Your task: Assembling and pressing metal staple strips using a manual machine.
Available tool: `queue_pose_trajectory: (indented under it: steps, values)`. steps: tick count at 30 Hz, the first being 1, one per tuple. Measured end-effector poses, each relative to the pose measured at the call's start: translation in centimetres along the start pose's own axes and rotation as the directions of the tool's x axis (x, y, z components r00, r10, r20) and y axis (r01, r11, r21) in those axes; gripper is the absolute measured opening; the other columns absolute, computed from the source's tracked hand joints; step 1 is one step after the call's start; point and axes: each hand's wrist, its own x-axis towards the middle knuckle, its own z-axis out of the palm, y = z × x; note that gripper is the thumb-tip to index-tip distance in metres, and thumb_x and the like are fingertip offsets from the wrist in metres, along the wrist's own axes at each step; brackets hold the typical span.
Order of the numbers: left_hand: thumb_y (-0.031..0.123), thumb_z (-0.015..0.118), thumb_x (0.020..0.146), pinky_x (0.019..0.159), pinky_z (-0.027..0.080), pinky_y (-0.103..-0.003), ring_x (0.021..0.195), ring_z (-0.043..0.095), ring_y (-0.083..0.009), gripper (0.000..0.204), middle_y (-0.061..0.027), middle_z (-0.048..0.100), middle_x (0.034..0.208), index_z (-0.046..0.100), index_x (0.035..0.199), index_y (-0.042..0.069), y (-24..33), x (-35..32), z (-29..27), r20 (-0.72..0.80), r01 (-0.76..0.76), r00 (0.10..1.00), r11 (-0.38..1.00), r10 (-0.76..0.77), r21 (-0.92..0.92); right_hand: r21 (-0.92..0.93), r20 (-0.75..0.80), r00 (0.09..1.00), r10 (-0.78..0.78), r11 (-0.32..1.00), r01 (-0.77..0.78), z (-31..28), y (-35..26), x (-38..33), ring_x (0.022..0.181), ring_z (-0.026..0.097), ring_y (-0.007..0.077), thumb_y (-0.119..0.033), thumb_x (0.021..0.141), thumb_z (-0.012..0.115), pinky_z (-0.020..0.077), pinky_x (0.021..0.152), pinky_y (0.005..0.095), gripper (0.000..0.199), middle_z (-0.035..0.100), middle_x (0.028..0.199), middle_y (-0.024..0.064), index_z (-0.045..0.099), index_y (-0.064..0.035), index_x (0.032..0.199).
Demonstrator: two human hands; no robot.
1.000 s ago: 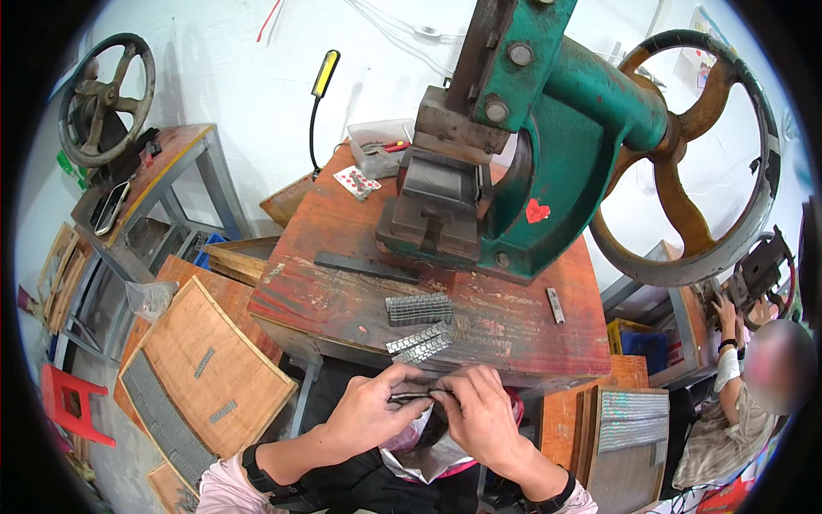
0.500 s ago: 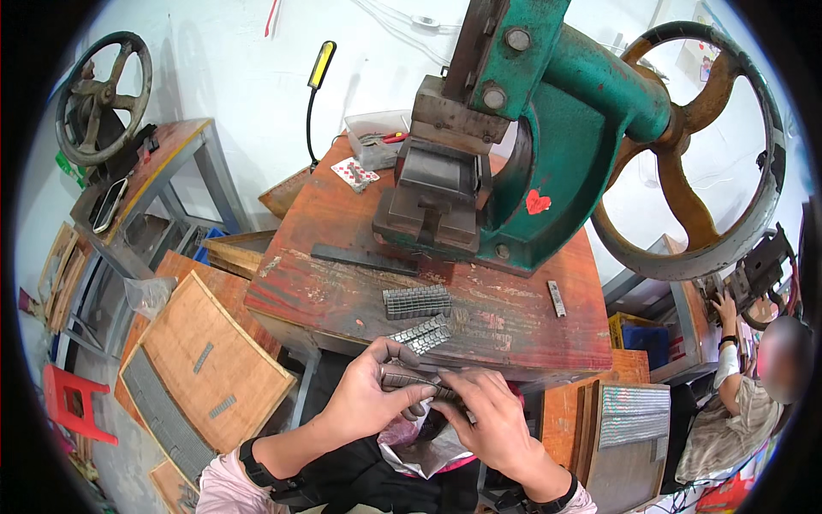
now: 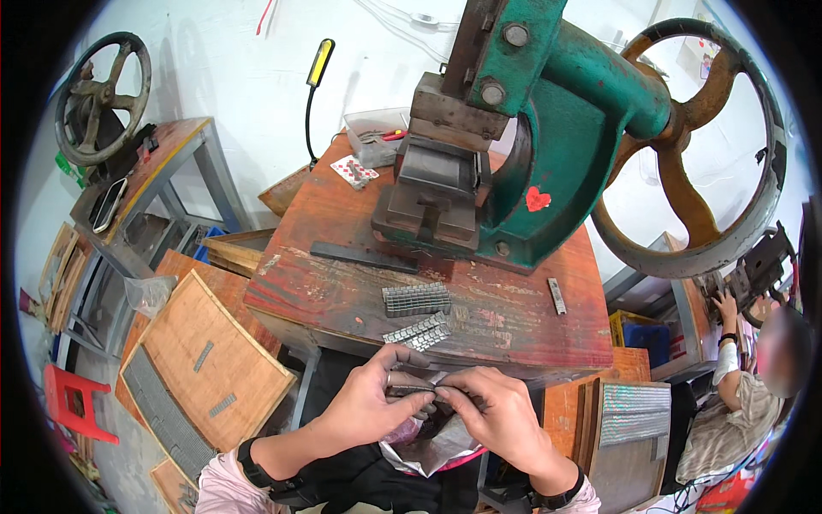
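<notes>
Both hands meet over my lap, just off the front edge of the wooden bench (image 3: 514, 330). My left hand (image 3: 368, 401) is closed around a dark segmented metal strip (image 3: 401, 391), mostly hidden by the fingers. Thumb and fingers of my right hand (image 3: 490, 409) pinch at the strip's right end. Below them an open bag with a silvery lining (image 3: 441, 452) lies in my lap. On the bench just beyond the hands are a block of similar strips (image 3: 416, 300) in rows and a few loose strips (image 3: 421, 331).
A green hand press (image 3: 574, 163) with a large wheel (image 3: 689, 171) stands on the bench behind a flat dark bar (image 3: 364, 256). A wooden tray (image 3: 244, 360) of metal strips is at left, another board (image 3: 634, 420) at right. A co-worker (image 3: 728, 420) sits far right.
My right hand has drawn its fingers into a tighter pinch at the strip's end. The strip, plainer to see before, is now more covered by my left fingers.
</notes>
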Motion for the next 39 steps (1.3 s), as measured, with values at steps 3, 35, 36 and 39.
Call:
queue_pose_trajectory:
  steps: [3, 35, 36, 39]
  values:
    - [-0.004, 0.064, 0.085, 0.079, 0.058, -0.033, 0.093, 0.066, -0.0191, 0.04, -0.0163, 0.065, 0.1, 0.04, 0.117, -0.003, 0.5, -0.4, 0.7, -0.051, -0.058, 0.997, 0.99, 0.065, 0.128, -0.093, 0.026, 1.0, -0.014, 0.995, 0.017, 0.2, 0.3, 0.0, 0.077, 0.064, 0.0311, -0.004, 0.078, 0.071, 0.0505, 0.072, 0.0361, 0.014, 0.067, 0.083, 0.0138, 0.067, 0.0, 0.09]
    - [0.003, 0.072, 0.071, 0.076, 0.047, -0.04, 0.084, 0.055, -0.0302, 0.024, -0.0113, 0.058, 0.089, 0.064, 0.094, 0.001, -1.8, 3.6, -2.3, 0.2, -0.401, 0.676, 0.126, 0.709, 0.908, -0.233, -0.089, 0.986, -0.144, 0.965, 0.12, 0.1, 5.5, 0.9, 0.076, 0.057, 0.0319, 0.002, 0.075, 0.069, 0.0469, 0.068, 0.0391, 0.015, 0.06, 0.08, 0.0123, 0.066, -0.0021, 0.089]
    - [0.003, 0.072, 0.072, 0.075, 0.047, -0.04, 0.083, 0.055, -0.0311, 0.022, -0.012, 0.059, 0.087, 0.064, 0.093, 0.001, -1.6, 3.9, -2.4, 0.163, -0.4, 0.692, 0.185, 0.703, 0.898, -0.237, -0.075, 0.983, -0.165, 0.961, 0.143, 0.4, 5.6, 1.2, 0.076, 0.056, 0.0321, 0.001, 0.075, 0.069, 0.0464, 0.068, 0.0392, 0.017, 0.059, 0.08, 0.0126, 0.066, -0.0022, 0.091]
    - [0.003, 0.072, 0.072, 0.073, 0.047, -0.039, 0.083, 0.055, -0.0313, 0.021, -0.012, 0.059, 0.086, 0.065, 0.092, 0.0, -1.1, 4.6, -2.7, 0.131, -0.386, 0.718, 0.234, 0.684, 0.892, -0.227, -0.088, 0.979, -0.181, 0.961, 0.158, 1.8, 6.3, 2.5, 0.08, 0.055, 0.0322, 0.0, 0.076, 0.068, 0.0452, 0.07, 0.0393, 0.02, 0.057, 0.082, 0.0134, 0.065, -0.0025, 0.096]
